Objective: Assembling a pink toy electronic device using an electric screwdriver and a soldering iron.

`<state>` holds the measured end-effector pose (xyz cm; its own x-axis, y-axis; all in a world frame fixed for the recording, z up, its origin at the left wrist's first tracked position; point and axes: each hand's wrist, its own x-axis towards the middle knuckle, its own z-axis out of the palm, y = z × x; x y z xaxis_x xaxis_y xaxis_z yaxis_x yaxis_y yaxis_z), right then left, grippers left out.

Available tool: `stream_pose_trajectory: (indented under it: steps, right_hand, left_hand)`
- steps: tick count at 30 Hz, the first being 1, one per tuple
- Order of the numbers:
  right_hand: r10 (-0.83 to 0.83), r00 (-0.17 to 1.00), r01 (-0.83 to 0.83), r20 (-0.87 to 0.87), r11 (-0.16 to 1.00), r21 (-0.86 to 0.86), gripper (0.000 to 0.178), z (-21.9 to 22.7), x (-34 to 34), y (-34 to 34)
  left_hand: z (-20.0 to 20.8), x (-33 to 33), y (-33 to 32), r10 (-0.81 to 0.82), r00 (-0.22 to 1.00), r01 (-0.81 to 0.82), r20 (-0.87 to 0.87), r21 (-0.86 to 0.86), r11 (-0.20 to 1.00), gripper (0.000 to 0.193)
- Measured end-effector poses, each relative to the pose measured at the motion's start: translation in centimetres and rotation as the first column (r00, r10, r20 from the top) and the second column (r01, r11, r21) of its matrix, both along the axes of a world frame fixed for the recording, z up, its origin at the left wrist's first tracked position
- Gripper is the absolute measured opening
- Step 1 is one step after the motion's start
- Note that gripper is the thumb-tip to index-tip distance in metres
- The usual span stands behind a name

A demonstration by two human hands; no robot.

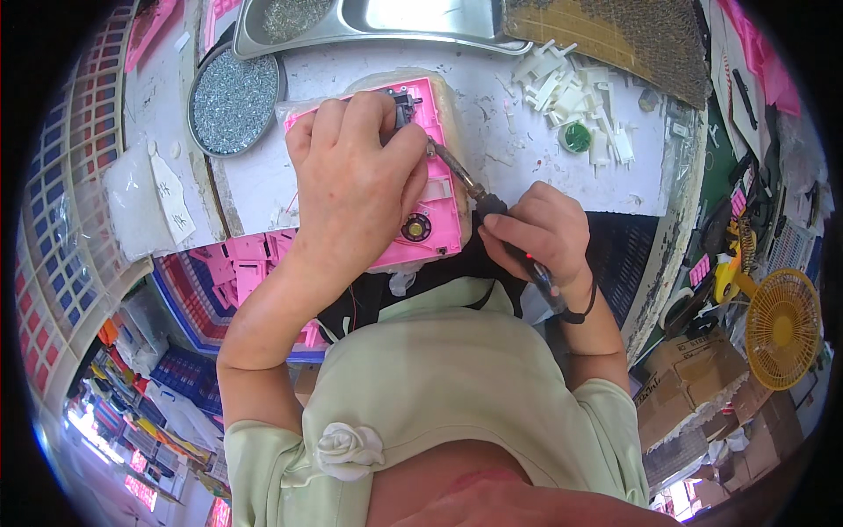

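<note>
Pale green shirt fabric [439, 369] lies closest, below a pink plastic casing [446, 215] under the left hand [356, 180], whose fingertip grip I cannot tell. The right hand [549, 230] pinches a soldering iron [479, 194]; a slip could burn the nearby left hand or melt the casing.

The pink rectangular plastic housing [446, 211] is smooth and slightly glossy; the dark-handled, pen-shaped tool [490, 205] carries a dull metal shaft [458, 173]; the silver compartmented metal tray [421, 16] is smooth and shiny; the angular white plastic parts [555, 90] look smooth; the brown board-like sheet [615, 31] appears rough; the pale green cloth garment [439, 364] shows a satin sheen.
</note>
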<state>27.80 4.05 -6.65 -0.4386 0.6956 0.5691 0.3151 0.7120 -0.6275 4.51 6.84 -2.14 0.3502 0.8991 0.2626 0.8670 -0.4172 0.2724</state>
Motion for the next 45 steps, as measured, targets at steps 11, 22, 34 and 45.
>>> stream_pose_trajectory:
  steps: [11, 22, 34, 45]
  right_hand:
    - [0.122, 0.990, -0.121, 0.071, 0.992, -0.030, 0.043, 1.1, 0.7, 0.7]
    - [0.032, 0.999, -0.031, 0.008, 0.996, -0.087, 0.044, 2.3, 1.2, 0.7]
    - [-0.116, 0.981, 0.106, -0.159, 0.992, -0.068, 0.038, 3.3, 2.6, 1.2]
    - [-0.097, 0.982, 0.088, -0.162, 0.994, -0.060, 0.038, 3.6, 3.0, 1.5]
  left_hand:
    - [-0.1, 0.0, 0.0, -0.006, 1.000, 0.006, -0.006, 0.021, 1.000, 0.016]
    - [-0.1, -0.1, 0.1, -0.018, 1.000, 0.018, 0.004, 0.019, 1.000, 0.014]
    - [0.2, 0.0, 0.2, -0.017, 1.000, 0.017, -0.020, 0.006, 1.000, 0.014]
    - [0.6, 0.1, 0.2, -0.017, 0.999, 0.017, -0.034, 0.001, 1.000, 0.015]
